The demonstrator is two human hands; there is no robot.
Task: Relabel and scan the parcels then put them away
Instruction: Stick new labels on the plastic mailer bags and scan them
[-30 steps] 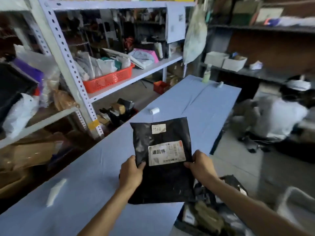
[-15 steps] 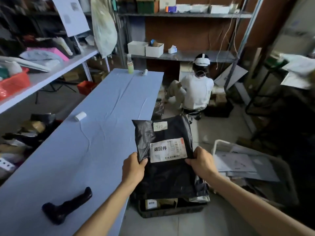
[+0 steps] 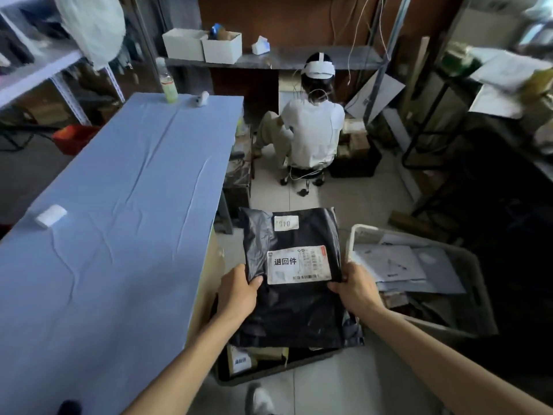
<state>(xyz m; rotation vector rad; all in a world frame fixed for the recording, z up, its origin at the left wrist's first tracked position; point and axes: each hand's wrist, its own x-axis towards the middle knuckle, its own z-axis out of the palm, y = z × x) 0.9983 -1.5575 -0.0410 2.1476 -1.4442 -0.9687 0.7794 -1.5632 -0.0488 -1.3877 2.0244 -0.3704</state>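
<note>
1. Gripping the flat black plastic mailer parcel [image 3: 294,307] at its two side edges, the left hand [image 3: 238,293] at 9 o'clock and the right hand [image 3: 356,287] at 3 o'clock are seen with fingers closed on the plastic, thumbs on top.
2. The parcel is held in the air over the floor, off the right edge of the long blue-covered table [image 3: 119,235].
3. A white printed shipping label [image 3: 298,264] is carried on the parcel's face, and a small white sticker [image 3: 286,223] is set above it at 12 o'clock.
4. A dark crate of parcels [image 3: 263,365] is seen under the parcel at 6 o'clock.
5. A white plastic bin [image 3: 419,322] holding grey mailers is placed at 3 o'clock.
6. A small white roll [image 3: 51,216] is laid on the table at 9 o'clock.
</note>
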